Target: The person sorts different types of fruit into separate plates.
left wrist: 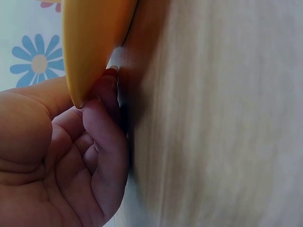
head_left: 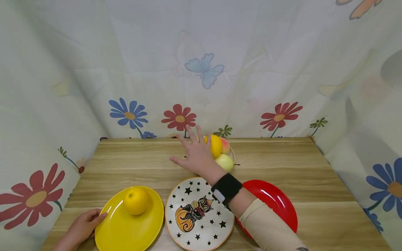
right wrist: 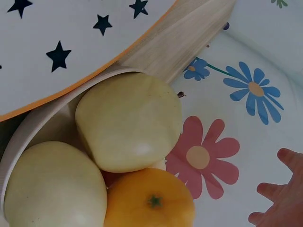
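Table (head_left: 270, 162): is being backed by curtain (head_left: 150, 52)
Yellow plate (head_left: 125, 232): is being pinched by left hand (head_left: 84, 226)
Piled fruit (head_left: 216, 148): right of yellow plate, is apparently being sought by spread right hand (head_left: 199, 157); grasping is likely being required

Probably a makeshift booth, with flowered curtains (head_left: 150, 45) walling a wooden table (head_left: 320, 181)

There are two hands (head_left: 85, 225) (head_left: 199, 153), three plates (head_left: 125, 233) (head_left: 220, 209) (head_left: 279, 200), one bowl (right wrist: 57, 124), two oranges (head_left: 136, 200) (head_left: 215, 146), two pale green fruits (right wrist: 130, 123) (right wrist: 54, 187), at least one peach (head_left: 225, 145), one wristband (head_left: 230, 186), one sleeve (head_left: 270, 226), one blue butterfly print (head_left: 205, 69) and one wooden surface (head_left: 323, 181).
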Available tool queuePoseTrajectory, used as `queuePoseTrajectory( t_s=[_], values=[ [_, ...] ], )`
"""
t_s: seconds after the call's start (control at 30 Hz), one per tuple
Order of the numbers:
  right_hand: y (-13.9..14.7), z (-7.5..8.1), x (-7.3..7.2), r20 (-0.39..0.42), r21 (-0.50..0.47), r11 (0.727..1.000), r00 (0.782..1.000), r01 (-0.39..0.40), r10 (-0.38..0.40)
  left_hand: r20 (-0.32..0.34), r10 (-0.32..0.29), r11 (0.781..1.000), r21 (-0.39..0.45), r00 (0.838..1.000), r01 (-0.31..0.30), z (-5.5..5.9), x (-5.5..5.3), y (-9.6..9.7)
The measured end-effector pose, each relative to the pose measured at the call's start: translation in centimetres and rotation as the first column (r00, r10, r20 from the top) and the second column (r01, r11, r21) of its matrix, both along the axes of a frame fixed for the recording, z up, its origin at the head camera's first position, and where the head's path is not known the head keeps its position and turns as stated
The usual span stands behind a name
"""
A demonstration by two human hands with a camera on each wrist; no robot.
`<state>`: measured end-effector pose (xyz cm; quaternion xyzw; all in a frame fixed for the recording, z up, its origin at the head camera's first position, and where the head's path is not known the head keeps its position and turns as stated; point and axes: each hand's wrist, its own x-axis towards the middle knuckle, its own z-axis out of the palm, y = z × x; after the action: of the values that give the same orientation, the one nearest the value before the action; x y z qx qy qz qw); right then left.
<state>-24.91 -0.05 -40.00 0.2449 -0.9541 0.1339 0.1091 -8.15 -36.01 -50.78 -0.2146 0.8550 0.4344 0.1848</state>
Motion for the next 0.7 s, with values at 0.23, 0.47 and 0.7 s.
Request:
queuePoseTrajectory(
  t_s=[0.23,0.47,0.7],
  values=[
    [1.3,-0.5,-1.2,0.003,0.018,0.997,0.997,0.073,-0.073,0.0,0.006,1.0,0.0,1.0,-0.006,0.0,0.1,0.1],
    [3.0,-0.7,-2.6,0.045,-0.018,0.985,0.985,0.17,-0.169,0.005,0.003,1.0,0.007,1.0,-0.003,-0.1,0.0,0.0],
    [4.4,-0.5,-3.6,0.088,-0.004,0.975,0.972,0.221,-0.22,0.028,0.003,1.0,-0.009,1.0,-0.003,0.0,-0.1,0.0]
  ],
)
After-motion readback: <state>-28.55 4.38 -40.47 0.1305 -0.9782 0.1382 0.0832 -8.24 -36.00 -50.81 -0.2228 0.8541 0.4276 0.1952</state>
